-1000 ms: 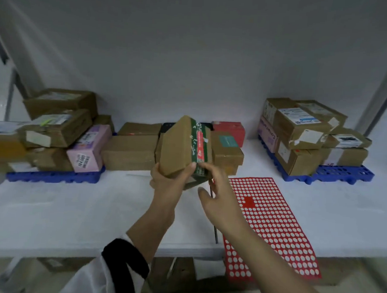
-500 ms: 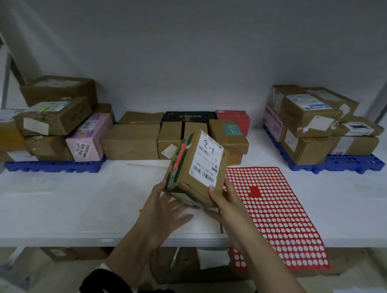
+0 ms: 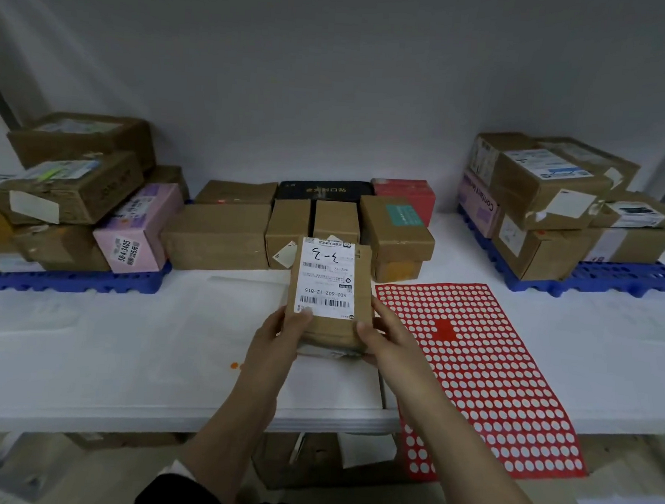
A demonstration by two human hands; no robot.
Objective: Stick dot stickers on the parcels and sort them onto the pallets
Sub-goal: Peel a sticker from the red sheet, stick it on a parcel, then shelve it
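While two blue plastic pallets stand on the white counter (image 3: 122, 356), the left pallet (image 3: 76, 283) and the right pallet (image 3: 609, 278), each stacked with parcels, we count one red sheet of white dot stickers (image 3: 483, 370) and one small brown cardboard parcel (image 3: 330, 329). The left grip (image 3: 279, 338) and the right grip (image 3: 387, 341) both clasp this parcel at its near corners, thumbs on top, over the counter just left of the sheet. Its white label (image 3: 327, 278) reads 502-602-12-815, with a handwritten mark like 3-3. A pink box (image 3: 137, 228) on the left pallet shows 58-4-3405.
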